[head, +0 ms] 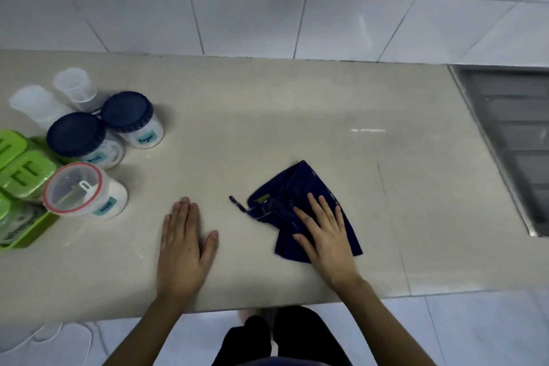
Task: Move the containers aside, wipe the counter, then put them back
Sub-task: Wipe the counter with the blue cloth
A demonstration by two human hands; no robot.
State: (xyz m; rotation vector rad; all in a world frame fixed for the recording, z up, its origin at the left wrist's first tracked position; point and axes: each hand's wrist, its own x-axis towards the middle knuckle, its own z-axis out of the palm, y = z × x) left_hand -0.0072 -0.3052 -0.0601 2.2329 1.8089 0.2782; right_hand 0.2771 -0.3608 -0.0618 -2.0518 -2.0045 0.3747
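Right hand: the right hand (325, 235) lies palm-down on a dark blue cloth (300, 211), fingers spread and flat, pressing it to the counter (267, 116) near the front edge, right of the middle.
Left hand: the left hand (184, 244) rests flat on bare counter just left of the cloth, not touching it; its fingers lie together, thumb out to the side, holding nothing.
Cloth: crumpled and partly folded, with a thin strip trailing from its left side toward the left hand.
Containers: grouped at the left end of the counter, well apart from both hands. A blue-lidded jar labelled "Sugar" (132, 119) stands beside a second blue-lidded jar (84, 140); in front of them a clear-lidded jar with a red rim (84, 192) holds white powder and a small scoop.
Behind them: two translucent white containers (56, 95) stand toward the back edge.
Far left: green-lidded boxes in a green tray (20, 175), partly cut off by the frame.
Right end: a steel sink drainboard (514, 140) is set into the counter.
Backdrop: white wall tiles (267, 0) rise from the back edge.
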